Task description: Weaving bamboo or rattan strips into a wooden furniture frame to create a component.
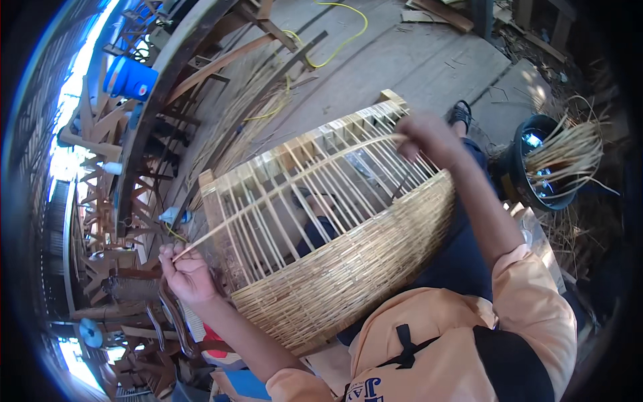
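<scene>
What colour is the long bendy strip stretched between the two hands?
The strip is pale tan, like straw. It shows best in the head view.

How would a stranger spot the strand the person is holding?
Find the large wicker piece before the person, densely woven in its lower part. Above that weave, slim rods stand side by side. The strand runs from the left hand's grip to the blurred right hand, set apart by crossing those rods.

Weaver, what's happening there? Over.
Left hand pinches long, thin, pale cane strand; blurred right hand at its other visible end, grip unclear. Curved tan cane panel, partly woven. Nothing visibly in the way.
</scene>
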Action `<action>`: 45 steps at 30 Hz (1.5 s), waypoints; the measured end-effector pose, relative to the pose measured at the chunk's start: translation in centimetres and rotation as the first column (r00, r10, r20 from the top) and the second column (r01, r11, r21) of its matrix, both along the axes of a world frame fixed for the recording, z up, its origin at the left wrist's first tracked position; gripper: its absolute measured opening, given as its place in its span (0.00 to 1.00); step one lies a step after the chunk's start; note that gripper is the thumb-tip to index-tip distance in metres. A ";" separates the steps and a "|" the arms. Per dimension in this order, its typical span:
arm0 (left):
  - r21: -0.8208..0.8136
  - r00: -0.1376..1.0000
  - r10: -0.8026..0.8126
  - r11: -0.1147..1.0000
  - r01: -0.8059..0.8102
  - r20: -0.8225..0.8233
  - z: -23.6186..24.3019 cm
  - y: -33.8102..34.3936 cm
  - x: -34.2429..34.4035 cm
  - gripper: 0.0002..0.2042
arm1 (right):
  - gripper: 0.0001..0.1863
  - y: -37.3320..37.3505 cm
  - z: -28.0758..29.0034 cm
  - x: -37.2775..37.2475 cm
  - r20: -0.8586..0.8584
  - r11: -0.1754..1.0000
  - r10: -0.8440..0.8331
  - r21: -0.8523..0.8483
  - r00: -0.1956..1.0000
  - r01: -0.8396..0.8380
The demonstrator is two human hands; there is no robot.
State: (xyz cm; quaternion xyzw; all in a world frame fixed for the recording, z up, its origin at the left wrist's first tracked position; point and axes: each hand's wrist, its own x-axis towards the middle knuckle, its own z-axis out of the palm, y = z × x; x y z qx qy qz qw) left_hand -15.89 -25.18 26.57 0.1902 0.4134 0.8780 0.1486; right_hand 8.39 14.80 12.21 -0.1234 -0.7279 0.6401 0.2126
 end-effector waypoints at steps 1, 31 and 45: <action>-0.040 0.998 0.010 0.999 -0.007 0.060 -0.3 2.0 1.4 0.08 | 0.22 2.1 -2.6 1.8 -0.201 0.842 -0.008 -0.530 0.980 -0.102; -0.940 0.576 -0.766 -0.109 0.324 0.287 -24.1 22.5 20.3 0.17 | 0.15 -1.8 -8.8 -7.4 0.453 0.923 0.092 0.297 0.887 -0.247; -0.912 0.739 -0.612 -0.070 -0.405 -0.282 -23.1 21.0 4.6 0.14 | 0.13 4.8 -16.7 0.3 0.560 0.912 0.409 -0.239 0.721 -0.332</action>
